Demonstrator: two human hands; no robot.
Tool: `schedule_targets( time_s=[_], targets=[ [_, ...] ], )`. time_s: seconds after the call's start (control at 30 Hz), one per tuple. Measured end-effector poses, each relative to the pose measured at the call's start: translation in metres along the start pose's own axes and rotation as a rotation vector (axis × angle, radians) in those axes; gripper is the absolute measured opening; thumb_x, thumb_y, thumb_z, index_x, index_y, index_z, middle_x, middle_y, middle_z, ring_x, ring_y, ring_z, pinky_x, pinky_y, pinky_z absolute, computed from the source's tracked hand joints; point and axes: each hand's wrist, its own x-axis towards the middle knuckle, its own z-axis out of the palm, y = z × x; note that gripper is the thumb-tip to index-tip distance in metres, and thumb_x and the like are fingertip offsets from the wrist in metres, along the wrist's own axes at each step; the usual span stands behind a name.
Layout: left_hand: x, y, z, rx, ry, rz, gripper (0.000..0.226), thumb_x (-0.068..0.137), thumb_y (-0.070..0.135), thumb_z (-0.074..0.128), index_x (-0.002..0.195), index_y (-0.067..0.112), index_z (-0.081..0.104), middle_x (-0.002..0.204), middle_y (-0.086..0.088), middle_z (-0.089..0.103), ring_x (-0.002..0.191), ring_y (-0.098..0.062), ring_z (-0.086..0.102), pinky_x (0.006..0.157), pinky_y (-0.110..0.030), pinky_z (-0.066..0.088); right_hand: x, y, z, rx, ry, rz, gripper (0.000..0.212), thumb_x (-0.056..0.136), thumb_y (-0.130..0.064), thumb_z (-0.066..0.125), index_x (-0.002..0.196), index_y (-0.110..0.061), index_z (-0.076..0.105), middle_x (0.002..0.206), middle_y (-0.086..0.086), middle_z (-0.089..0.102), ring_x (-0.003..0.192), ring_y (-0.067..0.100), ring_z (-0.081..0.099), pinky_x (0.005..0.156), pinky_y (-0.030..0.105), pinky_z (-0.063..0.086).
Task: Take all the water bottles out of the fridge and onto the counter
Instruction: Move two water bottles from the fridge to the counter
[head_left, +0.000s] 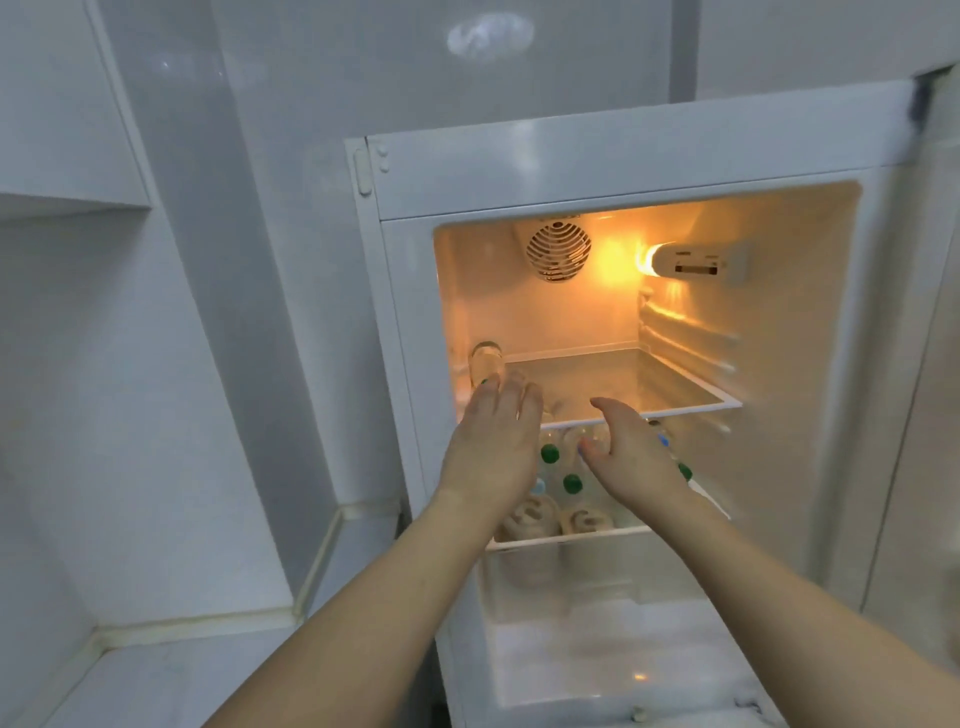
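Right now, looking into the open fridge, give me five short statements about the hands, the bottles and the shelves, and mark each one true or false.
1. The fridge stands open with its inside light on. True.
2. The left hand grips a bottle by its neck. False: its fingers are straight and hold nothing.
3. A bottle lies at the left end of the upper shelf. True.
4. The lower shelf holds only bottles. False: rolled towels lie at its front, with green-capped bottles behind them.
5. The right hand is open, reaching toward the shelves. True.
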Motion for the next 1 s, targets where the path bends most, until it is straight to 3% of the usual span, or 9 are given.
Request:
schedule_targets(
  time_s=[0.13,0.3,0.47,0.57,0.67,0.73,0.8,0.9,1.0],
  targets=[
    [0.061,0.0,0.031,-0.019,-0.101,-0.175,0.041,0.09,0.014,0.052,0.131,0.009,0.048,0.136,-0.011,0.048,0.12,-0.031,0.048,0.098,-0.038,0.042,0.052,0.026,-0.003,-0.052,0.003,0.02,0.056,0.096,-0.029,0.054,0.147,-0.017,0.034,0.152,0.002,0.036,0.136,0.02,0.038,0.109,0.034,0.032],
    [0.108,-0.012,0.076,0.186,-0.294,-0.311,0.04,0.094,0.018,0.045,0.131,0.006,0.043,0.129,-0.015,0.051,0.112,-0.032,0.051,0.087,-0.036,0.044,0.108,0.055,0.013,-0.107,-0.065,-0.038,0.057,0.097,-0.029,0.051,0.147,-0.01,0.032,0.151,0.009,0.036,0.137,0.023,0.036,0.112,0.032,0.027],
    [0.141,-0.03,0.122,0.162,-0.401,-0.475,0.044,0.094,0.011,0.05,0.135,0.0,0.041,0.127,-0.016,0.054,0.109,-0.029,0.058,0.082,-0.034,0.053,0.154,0.073,0.036,-0.277,-0.099,-0.087,0.055,0.097,-0.037,0.044,0.144,-0.008,0.037,0.145,0.01,0.043,0.133,0.027,0.038,0.113,0.038,0.025],
    [0.154,-0.039,0.142,0.312,-0.467,-0.452,0.044,0.093,0.005,0.049,0.135,-0.007,0.041,0.124,-0.02,0.054,0.105,-0.028,0.061,0.078,-0.033,0.057,0.165,0.079,0.05,-0.361,-0.117,-0.096,0.057,0.098,-0.044,0.036,0.145,-0.011,0.034,0.147,0.008,0.04,0.137,0.026,0.033,0.118,0.044,0.016],
    [0.167,-0.048,0.153,0.371,-0.571,-0.472,0.038,0.093,0.002,0.052,0.131,0.0,0.051,0.125,-0.015,0.059,0.11,-0.027,0.061,0.081,-0.032,0.055,0.173,0.084,0.057,-0.367,-0.121,-0.102,0.059,0.097,-0.048,0.031,0.146,-0.015,0.032,0.148,0.006,0.038,0.139,0.025,0.03,0.119,0.047,0.014],
    [0.168,-0.05,0.155,0.36,-0.58,-0.526,0.035,0.092,0.002,0.053,0.127,0.002,0.054,0.121,-0.012,0.063,0.107,-0.026,0.064,0.075,-0.03,0.053,0.174,0.086,0.058,-0.354,-0.12,-0.104,0.058,0.097,-0.048,0.031,0.145,-0.016,0.033,0.149,0.005,0.038,0.139,0.024,0.03,0.119,0.047,0.015],
    [0.166,-0.051,0.16,0.383,-0.547,-0.551,0.047,0.093,0.003,0.053,0.139,-0.003,0.041,0.119,-0.014,0.064,0.102,-0.027,0.066,0.073,-0.029,0.056,0.173,0.087,0.058,-0.345,-0.115,-0.109,0.058,0.097,-0.049,0.03,0.145,-0.017,0.034,0.149,0.004,0.038,0.14,0.023,0.03,0.119,0.047,0.016],
    [0.165,-0.055,0.169,0.381,-0.459,-0.525,0.07,0.095,0.006,0.048,0.15,-0.003,0.006,0.11,-0.012,0.067,0.091,-0.025,0.068,0.07,-0.034,0.057,0.172,0.088,0.057,-0.345,-0.105,-0.119,0.055,0.098,-0.048,0.03,0.143,-0.017,0.036,0.147,0.003,0.04,0.138,0.023,0.032,0.119,0.046,0.017],
    [0.163,-0.052,0.166,0.343,-0.418,-0.476,0.072,0.095,0.007,0.044,0.151,0.0,0.0,0.106,-0.01,0.069,0.086,-0.023,0.068,0.059,-0.031,0.045,0.17,0.085,0.055,-0.371,-0.094,-0.137,0.052,0.099,-0.045,0.029,0.141,-0.016,0.039,0.145,0.004,0.043,0.137,0.023,0.034,0.119,0.044,0.016]
  ],
)
